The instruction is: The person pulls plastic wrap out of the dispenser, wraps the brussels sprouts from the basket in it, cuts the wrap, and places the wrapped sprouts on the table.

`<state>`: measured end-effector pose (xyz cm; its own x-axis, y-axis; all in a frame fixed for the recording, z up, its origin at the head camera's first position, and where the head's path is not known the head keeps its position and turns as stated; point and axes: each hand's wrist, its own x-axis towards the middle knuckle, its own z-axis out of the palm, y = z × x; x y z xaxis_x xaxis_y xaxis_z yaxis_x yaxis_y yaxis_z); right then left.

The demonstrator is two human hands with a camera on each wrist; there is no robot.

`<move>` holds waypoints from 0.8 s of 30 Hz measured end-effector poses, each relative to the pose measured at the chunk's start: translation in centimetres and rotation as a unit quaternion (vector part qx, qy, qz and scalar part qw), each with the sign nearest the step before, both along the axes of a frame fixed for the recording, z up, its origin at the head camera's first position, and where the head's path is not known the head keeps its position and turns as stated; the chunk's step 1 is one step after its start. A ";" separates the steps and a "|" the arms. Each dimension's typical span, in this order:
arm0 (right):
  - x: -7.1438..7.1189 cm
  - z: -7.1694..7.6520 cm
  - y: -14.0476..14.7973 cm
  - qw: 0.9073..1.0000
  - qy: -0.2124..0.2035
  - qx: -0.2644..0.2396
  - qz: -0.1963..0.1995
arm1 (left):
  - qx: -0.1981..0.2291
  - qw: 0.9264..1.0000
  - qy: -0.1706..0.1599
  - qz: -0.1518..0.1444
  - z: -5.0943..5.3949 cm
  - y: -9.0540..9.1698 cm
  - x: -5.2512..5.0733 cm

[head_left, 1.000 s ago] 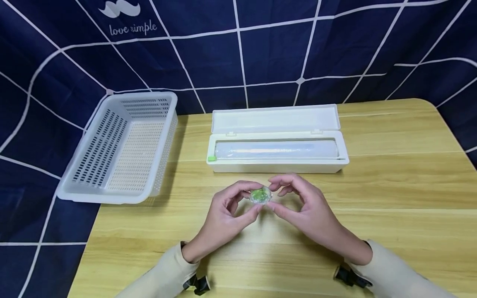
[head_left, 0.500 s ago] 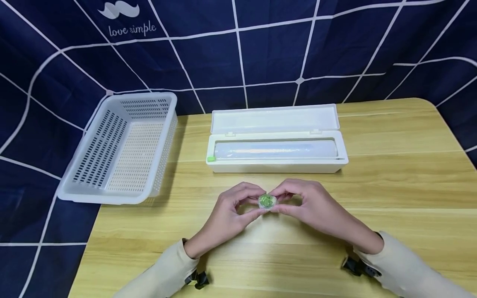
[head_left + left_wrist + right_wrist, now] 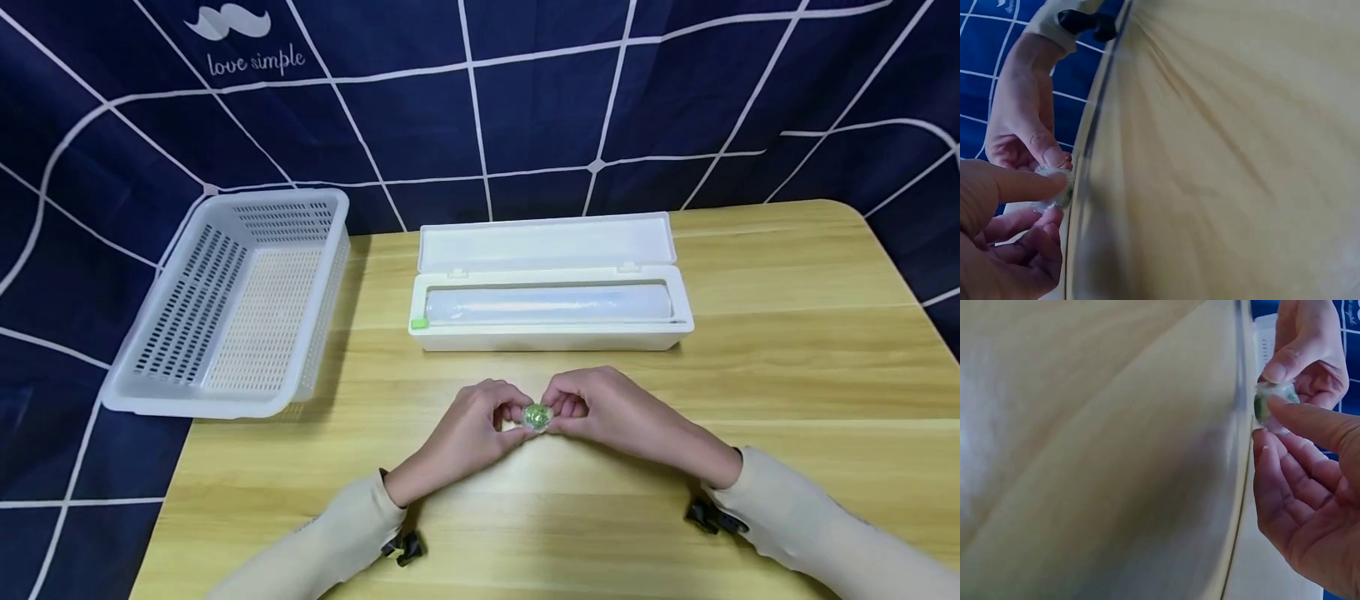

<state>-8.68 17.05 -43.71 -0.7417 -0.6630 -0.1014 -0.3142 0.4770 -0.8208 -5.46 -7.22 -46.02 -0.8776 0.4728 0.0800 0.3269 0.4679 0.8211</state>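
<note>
A small round green piece wrapped in clear film (image 3: 537,416) is held between both hands just above the table, in the middle of the head view; what lies inside the film cannot be made out. My left hand (image 3: 474,427) pinches its left side between thumb and fingers. On its right side, my right hand (image 3: 611,412) grips it the same way, fingers curled. The right wrist view shows the wrapped piece (image 3: 1275,403) with a fingertip pressed on the film. In the left wrist view, fingers partly cover the wrapped piece (image 3: 1054,187).
Behind the hands stands a white cling film box (image 3: 551,342), lid raised, with a film roll (image 3: 547,304) inside and a green slider (image 3: 419,323) at its left end. A white perforated basket (image 3: 311,333) sits at the table's left edge. Dark blue gridded cloth (image 3: 540,108) hangs behind.
The right hand's fingers, looser around the wrapped piece a second ago, now pinch it closely. Both hands and the piece have shifted slightly toward the person.
</note>
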 end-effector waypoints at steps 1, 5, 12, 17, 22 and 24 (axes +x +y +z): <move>0.0 -0.1 0.0 1.000 -0.001 0.005 0.003 | -0.004 1.000 -0.004 -0.002 -0.1 0.1 0.0; -0.1 -0.6 0.0 1.000 0.002 0.022 0.010 | -0.022 1.000 -0.002 -0.009 -0.5 0.3 -0.1; 0.3 -0.5 0.2 0.997 0.048 0.059 0.028 | -0.070 0.997 0.022 -0.027 -0.4 0.5 -0.2; 0.7 0.5 1.1 0.990 0.076 0.099 0.063 | -0.168 0.985 0.031 -0.035 0.4 0.4 0.4; 0.9 1.4 2.8 0.983 0.091 0.138 0.082 | -0.243 0.966 0.076 -0.043 1.1 -0.6 1.0; 0.8 1.7 3.6 0.981 0.104 0.137 0.090 | -0.217 0.969 0.109 -0.040 1.2 -1.2 1.1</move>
